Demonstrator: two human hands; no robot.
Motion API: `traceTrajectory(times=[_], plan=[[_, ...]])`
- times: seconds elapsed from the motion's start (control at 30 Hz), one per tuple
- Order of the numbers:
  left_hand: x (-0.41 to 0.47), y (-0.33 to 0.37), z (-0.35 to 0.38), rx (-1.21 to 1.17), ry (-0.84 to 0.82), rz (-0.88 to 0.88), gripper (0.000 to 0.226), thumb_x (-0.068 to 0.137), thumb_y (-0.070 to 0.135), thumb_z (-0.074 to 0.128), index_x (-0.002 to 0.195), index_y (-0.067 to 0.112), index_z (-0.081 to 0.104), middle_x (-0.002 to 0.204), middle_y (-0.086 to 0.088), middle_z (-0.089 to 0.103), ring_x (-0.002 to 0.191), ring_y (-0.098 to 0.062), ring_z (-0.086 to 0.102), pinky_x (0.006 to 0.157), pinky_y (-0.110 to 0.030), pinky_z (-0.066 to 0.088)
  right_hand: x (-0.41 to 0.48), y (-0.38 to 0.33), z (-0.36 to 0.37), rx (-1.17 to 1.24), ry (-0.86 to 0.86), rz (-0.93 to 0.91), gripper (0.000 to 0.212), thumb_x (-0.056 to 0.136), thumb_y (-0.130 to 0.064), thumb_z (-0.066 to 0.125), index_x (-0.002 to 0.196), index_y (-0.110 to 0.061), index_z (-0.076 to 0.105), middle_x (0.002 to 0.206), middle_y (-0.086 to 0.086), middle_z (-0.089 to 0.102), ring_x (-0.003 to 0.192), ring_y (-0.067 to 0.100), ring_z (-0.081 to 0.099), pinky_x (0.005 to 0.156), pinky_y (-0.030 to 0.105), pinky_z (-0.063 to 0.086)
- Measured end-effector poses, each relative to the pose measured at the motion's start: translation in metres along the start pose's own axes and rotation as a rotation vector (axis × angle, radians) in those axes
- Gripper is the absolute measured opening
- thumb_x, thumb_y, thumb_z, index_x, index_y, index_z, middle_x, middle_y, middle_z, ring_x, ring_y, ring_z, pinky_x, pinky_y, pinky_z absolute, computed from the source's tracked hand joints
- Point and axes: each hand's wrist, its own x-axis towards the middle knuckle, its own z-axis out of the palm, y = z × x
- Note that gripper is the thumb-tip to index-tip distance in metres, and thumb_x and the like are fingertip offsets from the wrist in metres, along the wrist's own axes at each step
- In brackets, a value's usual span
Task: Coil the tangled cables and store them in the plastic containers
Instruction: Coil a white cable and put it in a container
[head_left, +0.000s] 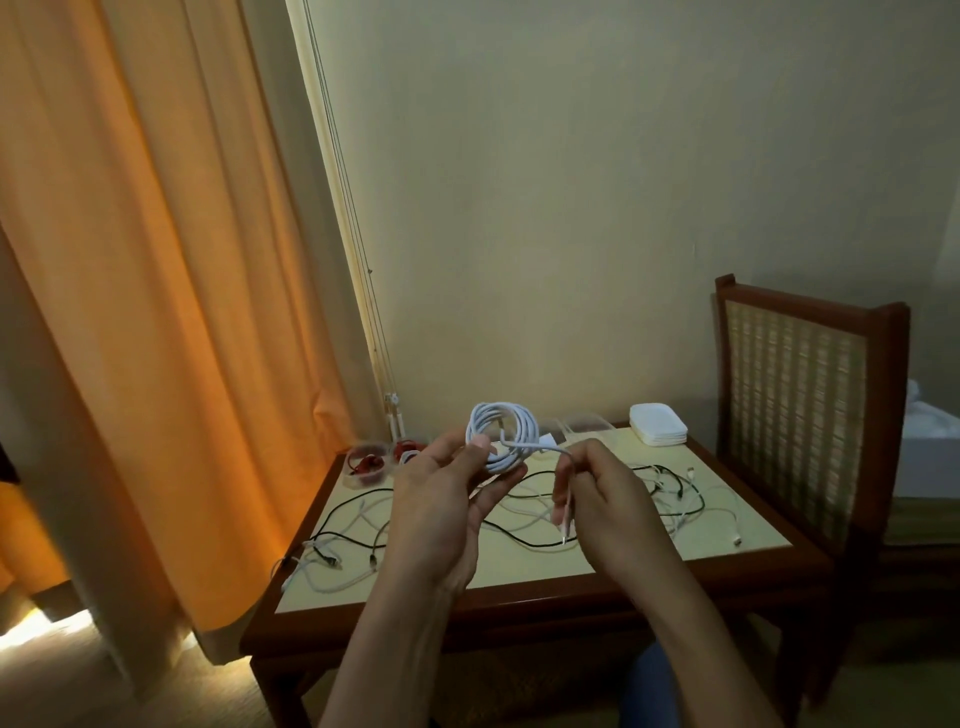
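My left hand (441, 499) holds a coiled white cable (501, 434) upright above the table, with fingers and thumb curled round the loops. My right hand (597, 493) pinches the loose tail of that same cable, and its plug end (565, 527) hangs below my fingers. Tangled black and white cables (535, 512) lie spread over the table behind my hands. Two clear plastic containers with red cables inside (366, 464) stand at the back left. Empty clear containers (584, 423) stand at the back middle, partly hidden by the coil.
The small wooden table (571, 592) has a pale top. A stack of white lids (657, 430) sits at its back right corner. A wooden chair with a woven back (800, 410) stands to the right. An orange curtain (156, 312) hangs on the left.
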Motion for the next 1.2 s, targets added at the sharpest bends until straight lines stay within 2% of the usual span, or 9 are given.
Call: traceTrajectory(times=[0.1, 0.2, 0.43, 0.63, 0.7, 0.8, 0.9, 1.07, 1.2], plan=[[0.003, -0.004, 0.000, 0.143, 0.010, 0.040, 0.022, 0.102, 0.004, 0.057, 0.119, 0.003, 0.070, 0.105, -0.016, 0.077, 0.097, -0.025, 0.076, 0.091, -0.044, 0.061, 0.000, -0.008, -0.003, 0.542, -0.123, 0.162, 0.036, 0.094, 0.000, 0.031, 0.072, -0.015, 0.056, 0.065, 0.009, 0.033, 0.052, 0.020, 0.028, 0.046, 0.032, 0.033], [0.007, -0.006, -0.001, 0.196, 0.030, 0.055, 0.021, 0.100, 0.004, 0.059, 0.116, 0.003, 0.072, 0.103, -0.016, 0.078, 0.099, -0.028, 0.076, 0.096, -0.048, 0.059, -0.003, -0.009, -0.013, 0.811, -0.211, 0.181, 0.030, 0.100, -0.018, 0.041, 0.079, -0.012, 0.061, 0.071, 0.007, 0.016, 0.057, 0.018, 0.011, 0.046, 0.026, 0.011], [0.009, 0.002, -0.005, 0.110, 0.058, 0.023, 0.021, 0.103, 0.005, 0.055, 0.118, 0.001, 0.069, 0.103, -0.019, 0.077, 0.102, -0.028, 0.075, 0.098, -0.045, 0.058, 0.002, -0.002, -0.031, 0.295, 0.170, -0.090, 0.022, 0.101, -0.019, 0.058, 0.081, -0.016, 0.069, 0.055, 0.002, 0.049, 0.053, 0.018, 0.044, 0.053, 0.030, 0.044], [0.008, 0.000, -0.002, 0.030, 0.073, 0.021, 0.023, 0.104, 0.005, 0.053, 0.119, -0.004, 0.067, 0.103, -0.018, 0.078, 0.103, -0.029, 0.075, 0.095, -0.043, 0.059, 0.004, 0.000, -0.028, -0.141, 0.147, -0.124, 0.021, 0.101, -0.014, 0.056, 0.099, -0.029, 0.072, 0.080, -0.016, 0.073, 0.077, -0.001, 0.067, 0.065, 0.011, 0.046], [0.006, -0.002, 0.000, 0.027, 0.053, 0.017, 0.023, 0.104, 0.005, 0.053, 0.118, -0.006, 0.067, 0.105, -0.019, 0.077, 0.104, -0.030, 0.074, 0.095, -0.044, 0.058, 0.005, 0.000, -0.022, -0.135, 0.120, -0.081, 0.030, 0.102, -0.009, 0.050, 0.098, -0.030, 0.072, 0.074, -0.014, 0.070, 0.063, 0.002, 0.060, 0.059, 0.013, 0.044], [0.005, -0.004, 0.003, 0.031, 0.043, 0.010, 0.021, 0.103, 0.001, 0.052, 0.114, -0.007, 0.067, 0.108, -0.021, 0.076, 0.103, -0.031, 0.075, 0.094, -0.046, 0.059, 0.006, -0.005, -0.018, 0.249, -0.036, 0.140, 0.035, 0.101, -0.009, 0.046, 0.102, -0.028, 0.075, 0.059, -0.008, 0.044, 0.054, 0.011, 0.037, 0.053, 0.028, 0.034], [0.007, -0.002, 0.002, 0.017, 0.018, -0.034, 0.022, 0.102, -0.004, 0.047, 0.113, -0.002, 0.066, 0.107, -0.021, 0.076, 0.101, -0.032, 0.075, 0.088, -0.044, 0.062, 0.004, -0.008, -0.019, 0.488, -0.213, 0.198, 0.024, 0.101, -0.034, 0.057, 0.108, -0.022, 0.076, 0.063, -0.003, 0.027, 0.055, 0.011, 0.027, 0.051, 0.028, 0.028], [0.009, 0.002, -0.004, 0.165, -0.034, -0.104, 0.028, 0.099, -0.008, 0.043, 0.118, 0.002, 0.062, 0.112, -0.021, 0.071, 0.108, -0.036, 0.071, 0.088, -0.043, 0.062, 0.005, -0.006, -0.021, 0.324, -0.044, 0.040, 0.016, 0.095, -0.029, 0.065, 0.091, -0.023, 0.080, 0.054, 0.001, 0.039, 0.051, 0.018, 0.037, 0.050, 0.035, 0.039], [0.012, 0.003, -0.011, 0.401, -0.084, -0.082, 0.018, 0.106, 0.009, 0.045, 0.111, 0.006, 0.062, 0.101, -0.018, 0.064, 0.099, -0.028, 0.069, 0.090, -0.041, 0.058, 0.010, -0.009, -0.028, 0.203, 0.067, -0.099, 0.011, 0.093, -0.024, 0.068, 0.091, -0.023, 0.078, 0.056, 0.004, 0.058, 0.054, 0.014, 0.052, 0.055, 0.022, 0.045]])
